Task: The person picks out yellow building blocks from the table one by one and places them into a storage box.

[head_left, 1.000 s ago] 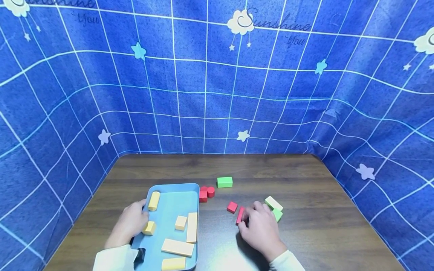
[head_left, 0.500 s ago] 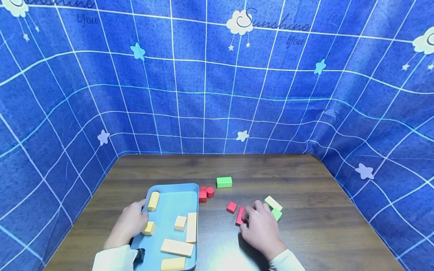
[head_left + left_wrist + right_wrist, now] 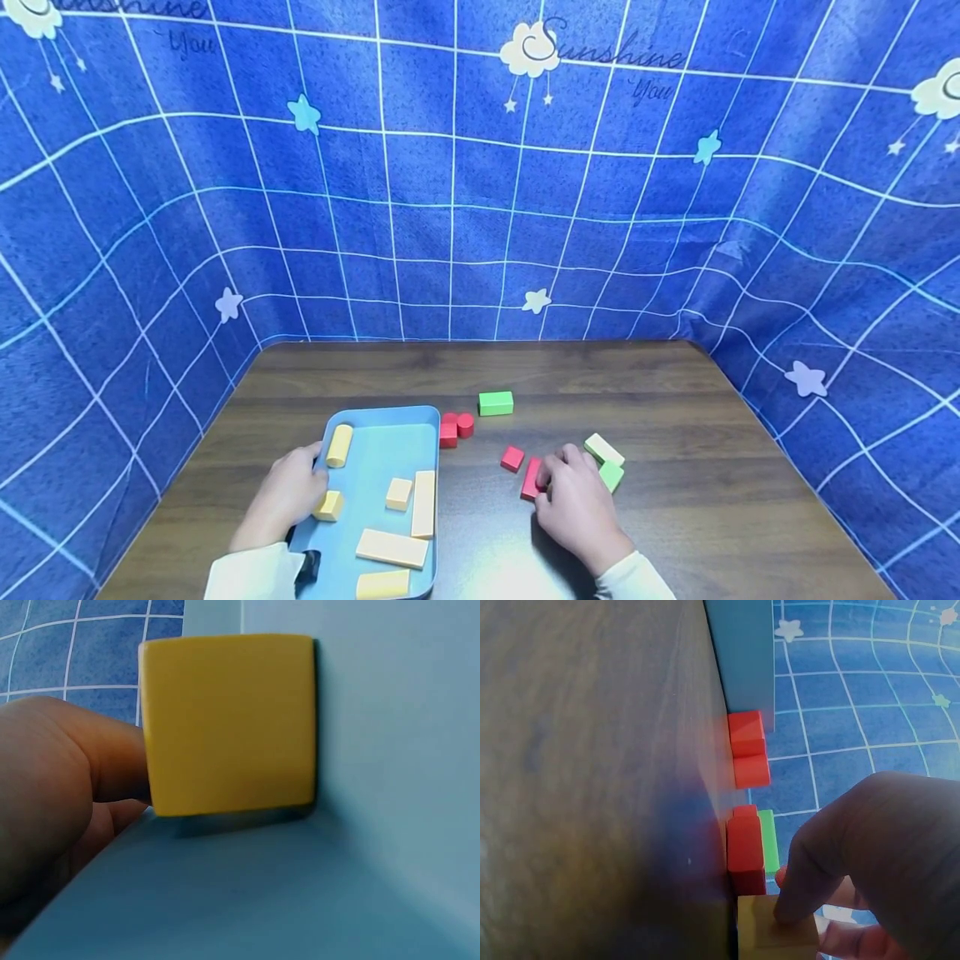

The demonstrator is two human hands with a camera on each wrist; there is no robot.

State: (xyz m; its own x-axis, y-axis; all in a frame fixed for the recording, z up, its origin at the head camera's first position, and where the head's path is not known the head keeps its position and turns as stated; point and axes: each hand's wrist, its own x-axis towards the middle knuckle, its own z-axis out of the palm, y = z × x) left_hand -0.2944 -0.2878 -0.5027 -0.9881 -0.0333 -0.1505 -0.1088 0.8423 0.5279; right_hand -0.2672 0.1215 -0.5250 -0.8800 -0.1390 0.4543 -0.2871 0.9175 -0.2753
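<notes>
My left hand (image 3: 288, 492) grips the left wall of a blue tray (image 3: 382, 450). Just inside that wall, beside the hand, lies a yellow block (image 3: 229, 724), filling much of the left wrist view. On the table to the right, my right hand (image 3: 577, 508) bends over the wood with its fingers lowered. The right wrist view shows its thumb and fingers pinching a yellowish block (image 3: 769, 937), which the hand hides in the head view. A long red block (image 3: 531, 479) lies right by the fingertips, and a small red block (image 3: 512, 458) sits to its left.
Several yellow and pale wooden blocks (image 3: 392, 548) lie in the tray. Red pieces (image 3: 448, 433) stand against its right wall. Behind them is a green block (image 3: 496, 404). Two green blocks (image 3: 611, 476) lie beyond the right hand. A blue curtain (image 3: 480, 208) surrounds the table.
My right hand has shifted very slightly, and a bit more of the long red block shows beside its fingers. My left hand and the tray stay as they were.
</notes>
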